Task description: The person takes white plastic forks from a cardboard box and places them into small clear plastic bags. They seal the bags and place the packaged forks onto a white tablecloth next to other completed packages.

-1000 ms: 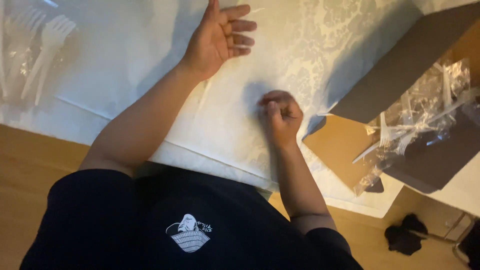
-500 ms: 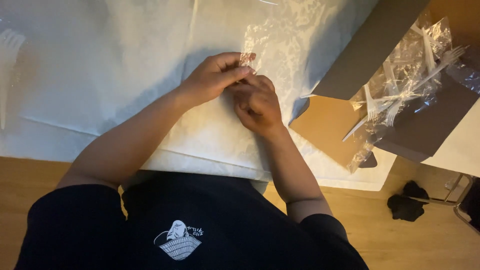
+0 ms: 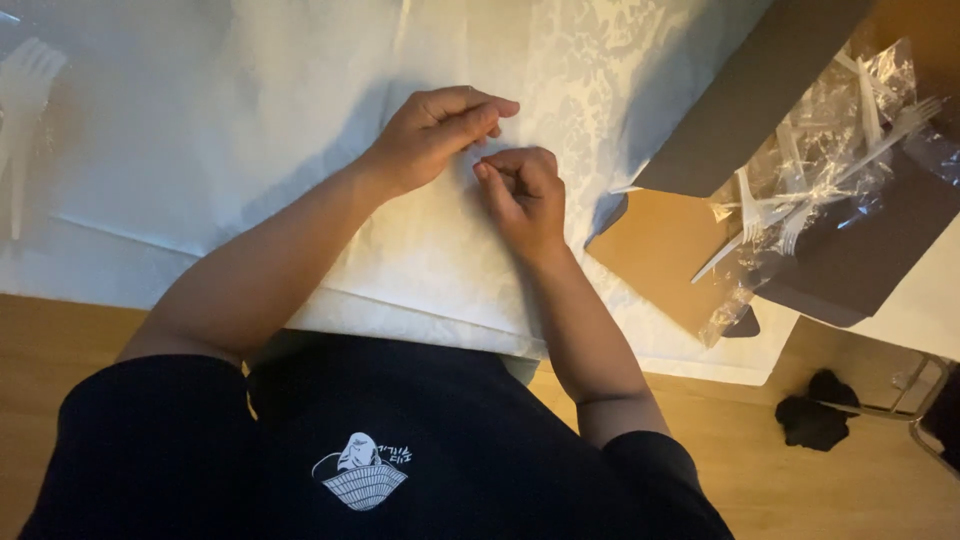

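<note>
**Both hands pinched together at mid-table**

Left hand [image 3: 432, 135] and right hand [image 3: 522, 190] meet at the centre of the table, over the white patterned tablecloth [image 3: 250, 150]. Left fingers [image 3: 490, 108] are curled narrow, tips pressed toward the right hand. Right fingers [image 3: 520, 165] are bunched into a loose fist w/ thumb up against the left fingertips. They seem to pinch something small or thin between them, but can't tell what it is; too small and dim to see.

On the right, just beside the right hand, sits an open brown cardboard box [image 3: 760, 90] w/ its flap down on the cloth. A crinkled clear plastic bag of white plastic forks [image 3: 820, 170] spills out of it. Far left edge: more white forks [image 3: 25, 90] in clear wrap, well apart from the hands. Dark lump [image 3: 815, 415] on the wood floor, near right.
</note>
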